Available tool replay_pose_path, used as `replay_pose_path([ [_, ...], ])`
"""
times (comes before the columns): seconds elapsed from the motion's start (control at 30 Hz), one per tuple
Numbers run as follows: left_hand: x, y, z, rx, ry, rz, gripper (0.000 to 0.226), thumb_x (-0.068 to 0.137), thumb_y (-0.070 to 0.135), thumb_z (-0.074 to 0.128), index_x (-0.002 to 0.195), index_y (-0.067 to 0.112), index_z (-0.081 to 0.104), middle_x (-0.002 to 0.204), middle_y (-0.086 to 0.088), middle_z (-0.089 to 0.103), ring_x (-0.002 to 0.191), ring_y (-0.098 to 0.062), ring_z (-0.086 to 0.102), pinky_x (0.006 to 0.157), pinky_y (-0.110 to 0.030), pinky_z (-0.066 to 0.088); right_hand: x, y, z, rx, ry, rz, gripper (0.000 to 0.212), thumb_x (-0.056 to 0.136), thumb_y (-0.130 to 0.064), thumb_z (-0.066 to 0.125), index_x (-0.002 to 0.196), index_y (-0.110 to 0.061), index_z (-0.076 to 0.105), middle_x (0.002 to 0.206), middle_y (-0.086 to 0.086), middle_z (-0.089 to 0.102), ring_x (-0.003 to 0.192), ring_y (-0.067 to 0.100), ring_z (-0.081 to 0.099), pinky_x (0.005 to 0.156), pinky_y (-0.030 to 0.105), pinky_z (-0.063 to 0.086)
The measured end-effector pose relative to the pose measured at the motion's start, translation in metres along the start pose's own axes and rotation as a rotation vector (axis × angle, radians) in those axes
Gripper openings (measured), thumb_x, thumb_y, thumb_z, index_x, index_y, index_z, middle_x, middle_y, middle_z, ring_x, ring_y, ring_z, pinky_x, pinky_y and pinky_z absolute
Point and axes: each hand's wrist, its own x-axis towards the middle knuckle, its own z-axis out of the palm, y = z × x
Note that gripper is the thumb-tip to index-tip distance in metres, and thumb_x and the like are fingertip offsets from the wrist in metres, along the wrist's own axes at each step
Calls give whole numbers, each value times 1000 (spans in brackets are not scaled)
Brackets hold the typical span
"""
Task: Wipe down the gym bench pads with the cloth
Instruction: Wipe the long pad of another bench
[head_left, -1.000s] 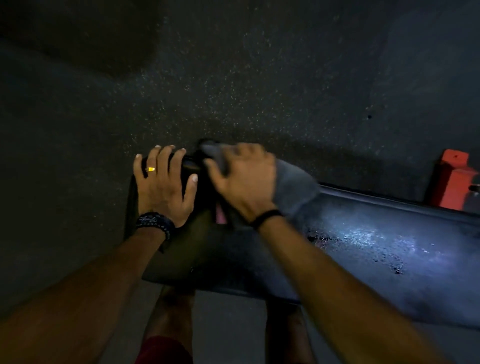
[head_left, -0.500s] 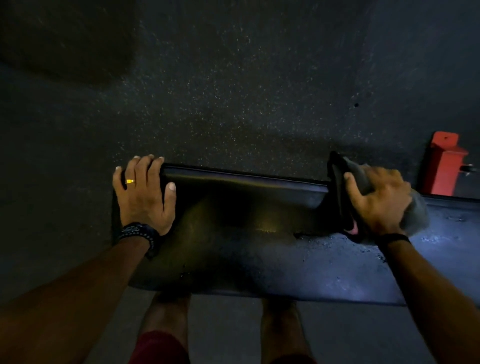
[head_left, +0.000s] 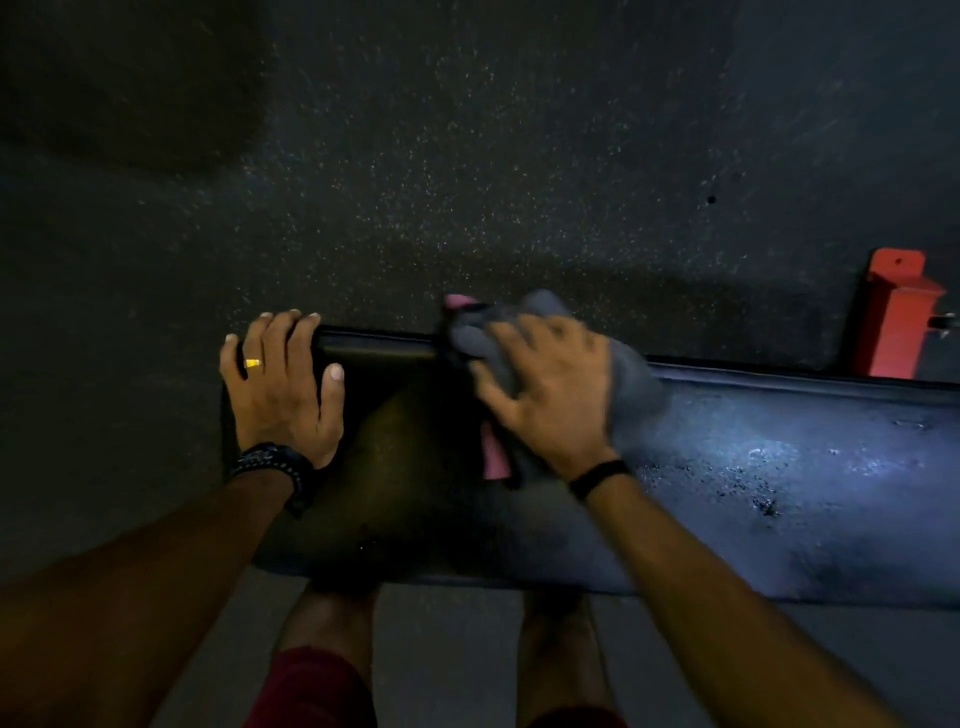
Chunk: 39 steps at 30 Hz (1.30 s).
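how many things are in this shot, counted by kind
hands: 2, left and right
cloth: 1
bench pad: 1
red post: 1
ring: 1
wristbands: 2, beaded and plain
total: 8

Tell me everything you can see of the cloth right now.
The cloth is a soft, bunched grey fabric with pink parts showing at its far and near ends. It lies on the black bench pad at the far edge, pressed under the right hand, whose fingers spread over it. The left hand is apart from it.
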Motion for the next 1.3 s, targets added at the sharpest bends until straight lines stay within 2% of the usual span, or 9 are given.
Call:
replay_pose_path([
  [0.17,0,-2,1,-11,-2,0,57,94,44,28,137,9,43,140,-12,43,135,-35,35,114,-59,19,-45,108,-35,-133,76,316,46,92,-56,43,111,-20,64,105,7,64,99,33,56,88,49,39],
  [0.33,1,-9,2,-21,8,15,57,94,44,30,137,10,45,139,-12,46,134,-34,38,113,-61,21,-50,90,-24,-14,336,637,68,85,-62,58,130,-12,50,133,14,53,122,35,48,105,48,30],
  [0.43,2,-8,4,-36,5,31,57,93,44,33,137,10,45,140,-12,46,135,-34,37,113,-61,20,-49,80,-18,-144,278,921,76,81,-78,43,129,-20,50,136,15,47,125,41,42,99,56,31],
  [0.5,2,-10,7,-37,-1,35,57,93,45,35,138,11,45,140,-12,46,135,-34,37,113,-62,20,-39,68,-14,-167,246,959,72,79,-78,43,125,-23,53,132,16,49,123,42,42,96,55,30],
  [0.73,1,-16,14,-103,29,77,68,94,54,29,146,11,38,152,-13,39,139,-35,35,114,-63,18,2,-68,19,-160,115,444,61,79,-73,52,124,-31,57,128,9,53,119,33,45,95,49,29],
  [0.83,-3,-24,7,-440,171,60,70,96,52,28,151,8,30,159,-14,29,145,-30,30,118,-57,17,28,-125,37,-153,30,282,63,79,-76,48,126,-34,58,131,7,54,120,32,45,97,53,32],
  [1.0,-26,-63,-5,-954,503,-381,68,99,52,32,151,8,29,158,-15,31,147,-22,28,116,-59,22,69,-174,53,-149,-90,67,66,84,-76,42,130,-32,57,127,7,55,118,30,46,94,51,35],
  [1.17,-63,-124,4,-1033,548,-603,62,98,47,36,152,16,32,158,-5,32,143,-19,33,112,-60,27,108,-239,67,-281,-283,-129,60,82,-73,45,111,-25,68,122,5,59,120,30,48,95,51,34],
  [1.3,-75,-138,-2,-1000,497,-571,63,96,53,34,151,21,33,157,-2,34,143,-18,35,113,-61,27,45,-286,90,-533,-483,-754,58,84,-70,45,110,-23,68,120,7,62,122,31,46,107,56,23],
])
